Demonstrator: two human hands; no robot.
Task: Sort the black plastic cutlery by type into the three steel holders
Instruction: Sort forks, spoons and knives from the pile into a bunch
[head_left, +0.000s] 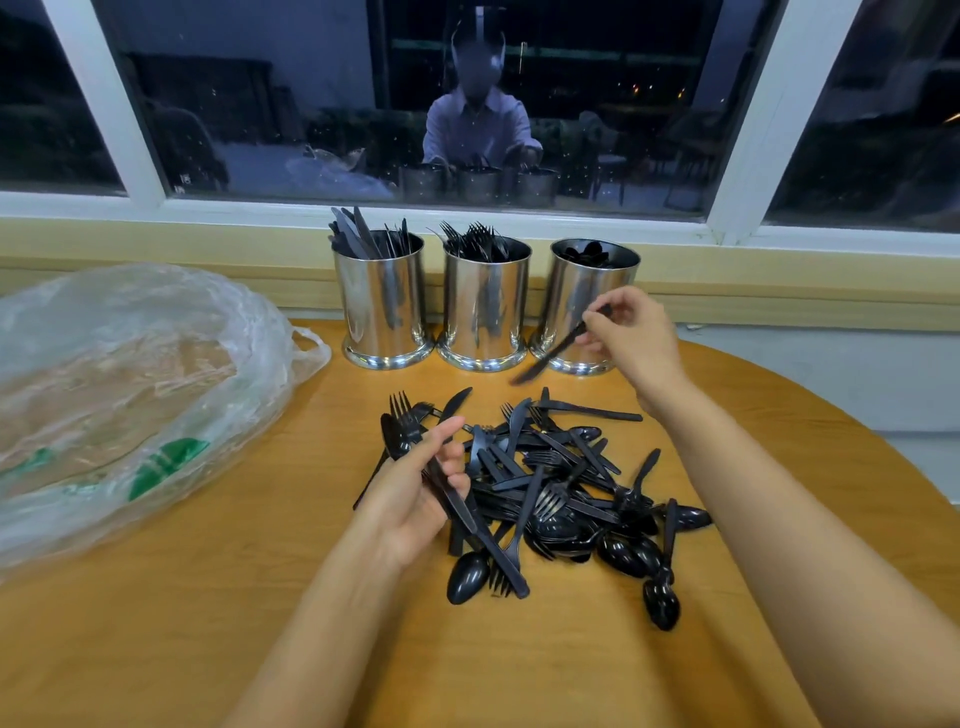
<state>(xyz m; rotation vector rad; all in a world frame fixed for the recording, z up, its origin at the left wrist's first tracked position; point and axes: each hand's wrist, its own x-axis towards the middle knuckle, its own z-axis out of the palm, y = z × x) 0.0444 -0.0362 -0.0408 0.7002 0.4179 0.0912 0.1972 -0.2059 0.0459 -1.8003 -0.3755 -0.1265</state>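
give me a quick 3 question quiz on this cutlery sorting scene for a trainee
1. True or false: the left hand is empty.
2. Fill in: the middle holder holds ____.
3. The right hand holds: A a knife, B a spoon, C nothing.
Key: 1 false, it holds mixed cutlery; 2 forks; 3 A.

The three holders (484, 306) are made of polished steel, mirror-bright and smooth. The cutlery (550, 493) is moulded in black plastic with a glossy sheen. The bench (467, 670) is faced in smooth, light wood grain with a dull shine. The bag (130, 384) is formed of thin, clear, crinkled plastic printed in green.
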